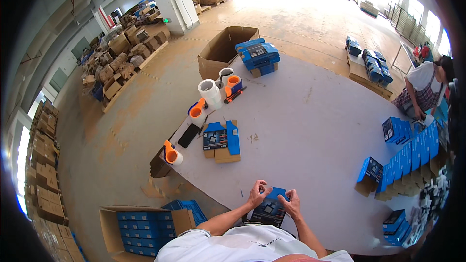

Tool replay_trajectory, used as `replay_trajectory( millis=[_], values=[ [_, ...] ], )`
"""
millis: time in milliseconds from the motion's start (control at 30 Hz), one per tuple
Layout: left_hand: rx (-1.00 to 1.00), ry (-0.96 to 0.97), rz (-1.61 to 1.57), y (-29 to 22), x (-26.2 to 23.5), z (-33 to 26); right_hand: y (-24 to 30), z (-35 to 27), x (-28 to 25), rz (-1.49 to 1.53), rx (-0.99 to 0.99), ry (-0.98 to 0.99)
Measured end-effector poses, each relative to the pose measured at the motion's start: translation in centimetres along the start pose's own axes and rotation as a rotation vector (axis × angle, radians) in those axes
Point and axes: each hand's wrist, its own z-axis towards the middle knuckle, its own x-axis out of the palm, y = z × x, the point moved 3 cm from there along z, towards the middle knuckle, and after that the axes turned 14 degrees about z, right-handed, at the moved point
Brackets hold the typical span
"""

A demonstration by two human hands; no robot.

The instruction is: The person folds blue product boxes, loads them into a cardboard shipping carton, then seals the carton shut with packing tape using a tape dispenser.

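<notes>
Close to my body at the table's near edge is a blue and dark printed cardboard box [268, 209], its blue top flap facing away from me. My left hand [258, 195] has its fingers bent at the flap's left corner, and my right hand [291, 203] pinches the right corner. Both hands appear closed on the box; the fingertips are small and partly hidden. Farther left on the table lies a flattened blue box [222, 140] with brown cardboard showing.
Tape dispensers [197, 111], white tape rolls [208, 90] and a black phone [188, 136] line the left edge. Blue boxes [257, 54] stack at the far corner; upright ones [407, 157] stand right. A carton [111, 233] of blue boxes sits lower left. Another person [422, 87] works at right.
</notes>
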Motion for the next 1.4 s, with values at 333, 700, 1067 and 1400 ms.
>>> replay_trajectory(
  millis=[333, 700, 1067, 1400],
  values=[
    [0.346, 0.408, 0.555, 0.0, -1.5, 0.3, 4.8, 0.1, 0.5, -0.525, -0.214, 0.392],
    [0.111, 0.187, 0.35, -0.7, -1.3, -2.0, 4.0, -2.6, 1.4, -0.118, -0.232, 0.003],
    [0.212, 0.073, 0.247, -0.6, -0.9, -1.7, 4.4, -2.3, 1.8, 0.068, -0.2, -0.085],
    [0.276, 0.193, 0.426, 0.9, -1.7, -1.4, 4.1, -1.6, 1.6, -0.175, -0.205, 0.16]
  ],
)
